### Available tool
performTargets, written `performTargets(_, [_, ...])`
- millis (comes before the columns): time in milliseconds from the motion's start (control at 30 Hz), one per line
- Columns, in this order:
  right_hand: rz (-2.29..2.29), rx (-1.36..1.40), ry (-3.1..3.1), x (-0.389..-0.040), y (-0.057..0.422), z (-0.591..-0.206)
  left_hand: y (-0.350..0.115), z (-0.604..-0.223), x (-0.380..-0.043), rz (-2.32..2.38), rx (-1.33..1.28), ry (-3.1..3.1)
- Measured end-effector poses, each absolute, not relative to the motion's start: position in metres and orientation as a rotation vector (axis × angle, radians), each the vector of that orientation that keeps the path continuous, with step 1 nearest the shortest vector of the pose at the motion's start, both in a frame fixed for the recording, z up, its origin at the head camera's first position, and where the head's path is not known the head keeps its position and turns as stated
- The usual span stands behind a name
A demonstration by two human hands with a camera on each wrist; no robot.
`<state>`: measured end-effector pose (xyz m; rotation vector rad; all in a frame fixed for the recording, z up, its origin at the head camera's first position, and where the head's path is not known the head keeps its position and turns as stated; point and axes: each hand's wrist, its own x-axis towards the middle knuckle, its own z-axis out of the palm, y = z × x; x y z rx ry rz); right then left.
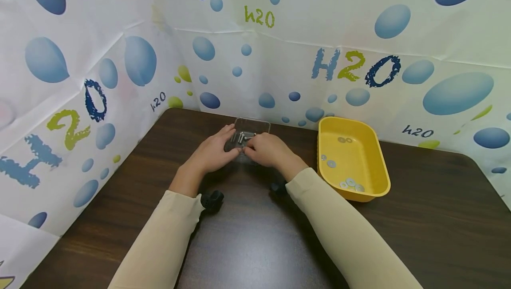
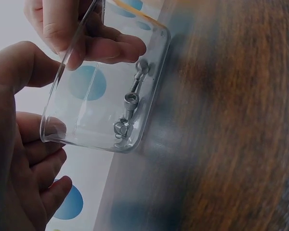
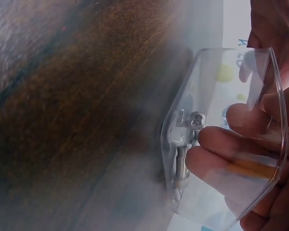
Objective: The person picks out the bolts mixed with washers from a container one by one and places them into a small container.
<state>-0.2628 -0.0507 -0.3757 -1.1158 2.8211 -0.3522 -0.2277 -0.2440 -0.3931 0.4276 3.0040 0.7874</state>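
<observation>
A clear plastic container (image 1: 252, 121) sits on the table, with several metal bolts (image 2: 131, 101) lying along its bottom. My left hand (image 1: 215, 150) holds the container's left side, its thumb at the near rim and the other fingers along the outer wall. From the right, my right hand (image 1: 269, 149) reaches over the rim. Its fingers (image 3: 216, 144) dip inside, tips right at the bolts in the right wrist view. In the head view, the thumbs of both hands come close together at the near edge, where the hands partly cover the container.
A yellow tub (image 1: 381, 164) stands to the right, beside the right forearm, with several flat washers (image 1: 350, 182) scattered on its floor. The dark wooden table (image 1: 423, 209) meets a wall covering with blue and green bubbles at the back and left. Black devices (image 1: 212, 201) sit at both wrists.
</observation>
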Motion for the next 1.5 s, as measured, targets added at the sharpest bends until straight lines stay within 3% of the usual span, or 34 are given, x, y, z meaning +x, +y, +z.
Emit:
performTargets(900, [-0.593, -1.014, 2.859, -0.248, -0.034, -0.372, -0.246, -0.396, -0.226, 0.772, 0.436, 2.998])
performTargets(1267, [-0.792, -1.025, 3.016, -0.230, 0.010, -0.366, -0.250, -0.398, -0.228, 0.758, 0.458, 3.006])
performTargets(1500, [-1.001, -0.877, 3.091, -0.212, 0.047, -0.360, -0.253, -0.396, -0.227, 0.745, 0.474, 2.991])
